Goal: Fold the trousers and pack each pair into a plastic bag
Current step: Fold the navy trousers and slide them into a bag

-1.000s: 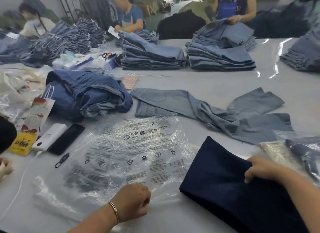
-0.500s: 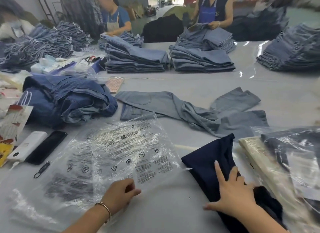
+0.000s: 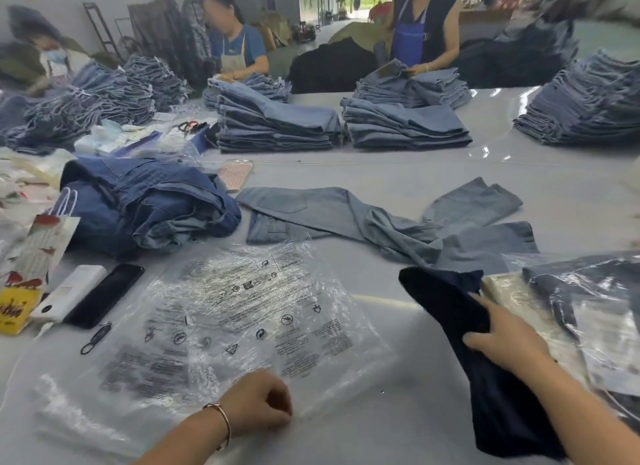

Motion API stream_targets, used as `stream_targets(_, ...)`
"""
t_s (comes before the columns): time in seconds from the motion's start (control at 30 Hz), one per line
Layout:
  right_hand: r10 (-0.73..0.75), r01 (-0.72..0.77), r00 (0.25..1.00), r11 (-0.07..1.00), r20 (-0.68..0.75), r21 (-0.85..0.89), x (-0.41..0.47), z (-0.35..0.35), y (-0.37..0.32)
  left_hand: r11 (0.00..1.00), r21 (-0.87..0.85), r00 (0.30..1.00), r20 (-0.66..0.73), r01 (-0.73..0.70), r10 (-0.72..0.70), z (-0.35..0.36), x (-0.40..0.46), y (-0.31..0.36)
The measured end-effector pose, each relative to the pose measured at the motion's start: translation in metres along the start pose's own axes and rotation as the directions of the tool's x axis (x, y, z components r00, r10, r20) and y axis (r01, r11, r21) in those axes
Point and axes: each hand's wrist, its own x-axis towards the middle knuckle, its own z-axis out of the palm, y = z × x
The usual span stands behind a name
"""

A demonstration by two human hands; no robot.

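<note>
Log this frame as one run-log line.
left hand: grips bag edge | right hand: holds navy trousers | trousers: not yet bagged

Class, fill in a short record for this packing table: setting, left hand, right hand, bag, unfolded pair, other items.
Setting: grey table with folded jeans stacks
Left hand: fingers curled, pinching the near edge of the plastic bag
Right hand: grips the navy trousers
Bag: flat, empty, printed with warnings
Unfolded pair: light jeans spread behind the bag
Other items: phone, power bank, packed bags at right
</note>
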Motion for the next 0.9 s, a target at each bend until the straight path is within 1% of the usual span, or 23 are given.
stream_targets(0.1, -0.15, 0.167, 0.986, 0.938, -0.078, 0.305, -0.02, -0.019, -0.017, 1.0, -0.027, 0.998, 0.056, -0.011, 0.012, 0.005, 0.005, 0.009)
stream_targets(0.17, -0.29, 0.299, 0.954, 0.884, -0.081, 0.359, -0.044, -0.02, -0.043, 0.994, -0.112, 0.999, 0.052, 0.006, 0.0, 0.003, 0.006, 0.013)
stream_targets(0.23, -0.44, 0.42, 0.898, 0.855, -0.002, 0.304, -0.068, -0.01, -0.069, 0.976, -0.216, 0.999, 0.033, 0.02, -0.013, -0.002, 0.005, 0.017)
stream_targets(0.27, -0.499, 0.473, 0.865, 0.847, 0.055, 0.243, -0.076, 0.001, -0.079, 0.972, -0.232, 1.0, 0.001, 0.026, -0.027, -0.006, 0.004, 0.019)
stream_targets(0.3, -0.554, 0.532, 0.825, 0.827, 0.106, 0.181, -0.083, 0.014, -0.087, 0.974, -0.226, 0.996, -0.068, 0.034, -0.05, -0.01, 0.004, 0.02)
stream_targets(0.33, -0.578, 0.566, 0.8, 0.816, 0.161, 0.116, -0.089, 0.028, -0.093, 0.964, -0.265, 0.989, -0.141, 0.009, -0.048, -0.015, 0.006, 0.019)
stream_targets(0.37, -0.597, 0.596, 0.775, 0.8, 0.207, 0.071, -0.094, 0.041, -0.096, 0.922, -0.386, 0.982, -0.166, 0.017, -0.087, -0.02, 0.005, 0.021)
stream_targets(0.4, -0.595, 0.591, 0.768, 0.801, 0.237, 0.097, -0.1, 0.053, -0.098, 0.879, -0.477, 0.971, -0.194, 0.028, -0.136, -0.026, 0.004, 0.02)
stream_targets(0.43, -0.598, 0.599, 0.764, 0.797, 0.242, 0.08, -0.104, 0.062, -0.099, 0.814, -0.576, 0.966, -0.159, 0.077, -0.204, -0.032, 0.001, 0.02)
stream_targets(0.47, -0.564, 0.56, 0.789, 0.823, 0.245, 0.092, -0.106, 0.07, -0.095, 0.748, -0.654, 0.964, -0.114, 0.11, -0.242, -0.038, -0.003, 0.019)
stream_targets(0.5, -0.523, 0.499, 0.798, 0.852, 0.298, 0.16, -0.105, 0.081, -0.088, 0.698, -0.704, 0.957, -0.091, 0.133, -0.275, -0.042, -0.007, 0.017)
stream_targets(0.53, -0.567, 0.549, 0.77, 0.822, 0.293, 0.15, -0.106, 0.085, -0.086, 0.67, -0.73, 0.945, -0.108, 0.134, -0.307, -0.044, -0.01, 0.017)
stream_targets(0.57, -0.656, 0.681, 0.679, 0.73, 0.328, 0.051, -0.106, 0.086, -0.085, 0.67, -0.735, 0.93, -0.166, 0.106, -0.329, -0.047, -0.012, 0.014)
stream_targets(0.6, -0.683, 0.744, 0.625, 0.668, 0.378, -0.022, -0.101, 0.083, -0.089, 0.686, -0.724, 0.91, -0.239, 0.067, -0.34, -0.051, -0.016, 0.017)
stream_targets(0.63, -0.636, 0.727, 0.645, 0.681, 0.424, -0.087, -0.097, 0.08, -0.092, 0.741, -0.671, 0.894, -0.326, 0.01, -0.307, -0.054, -0.02, 0.019)
stream_targets(0.67, -0.622, 0.736, 0.654, 0.654, 0.431, -0.173, -0.095, 0.078, -0.094, 0.789, -0.612, 0.888, -0.387, -0.048, -0.247, -0.057, -0.022, 0.022)
stream_targets(0.7, -0.624, 0.759, 0.637, 0.609, 0.453, -0.23, -0.095, 0.076, -0.094, 0.831, -0.546, 0.884, -0.433, -0.105, -0.173, -0.058, -0.025, 0.029)
stream_targets(0.73, -0.59, 0.739, 0.657, 0.626, 0.469, -0.248, -0.093, 0.073, -0.095, 0.863, -0.476, 0.872, -0.481, -0.169, -0.095, -0.058, -0.027, 0.036)
stream_targets(0.77, -0.57, 0.736, 0.656, 0.627, 0.495, -0.254, -0.092, 0.071, -0.096, 0.907, -0.348, 0.838, -0.546, -0.236, 0.009, -0.057, -0.031, 0.043)
stream_targets(0.8, -0.57, 0.726, 0.658, 0.653, 0.492, -0.216, -0.093, 0.069, -0.095, 0.937, -0.191, 0.805, -0.578, -0.292, 0.133, -0.053, -0.034, 0.051)
stream_targets(0.83, -0.57, 0.703, 0.675, 0.69, 0.469, -0.173, -0.095, 0.064, -0.095, 0.944, -0.032, 0.781, -0.571, -0.327, 0.252, -0.049, -0.036, 0.056)
stream_targets(0.87, -0.582, 0.674, 0.704, 0.728, 0.407, -0.124, -0.095, 0.062, -0.096, 0.936, 0.099, 0.776, -0.534, -0.338, 0.336, -0.043, -0.038, 0.061)
stream_targets(0.9, -0.575, 0.636, 0.744, 0.766, 0.339, -0.096, -0.094, 0.061, -0.098, 0.923, 0.176, 0.769, -0.513, -0.341, 0.382, -0.039, -0.039, 0.064)
